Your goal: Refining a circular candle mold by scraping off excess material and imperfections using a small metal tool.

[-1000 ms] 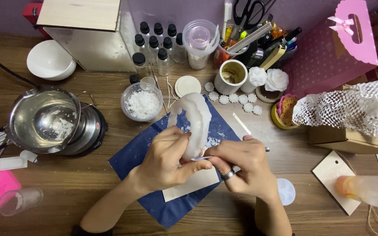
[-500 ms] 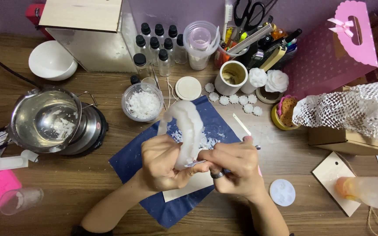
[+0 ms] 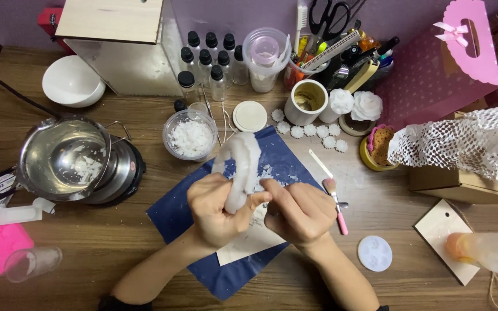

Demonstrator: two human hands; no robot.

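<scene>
My left hand and my right hand are together over a dark blue sheet at the middle of the wooden table. Both grip a soft white translucent mould, which stands up from my fingers and curls over at the top. The left hand holds its lower part from the left. My right fingertips press its lower edge from the right. White crumbs lie on the sheet behind the mould. A pink-handled brush lies on the table just right of my right hand.
A metal melting pot on a black heater stands at the left. A bowl of white flakes, small bottles, a white mug and a pink gift bag line the back. A white round disc lies at the front right.
My hands have shifted a little right and closed on the mould's lower end. The right hand no longer holds a thin tool, and the pink-handled brush now lies beside it.
</scene>
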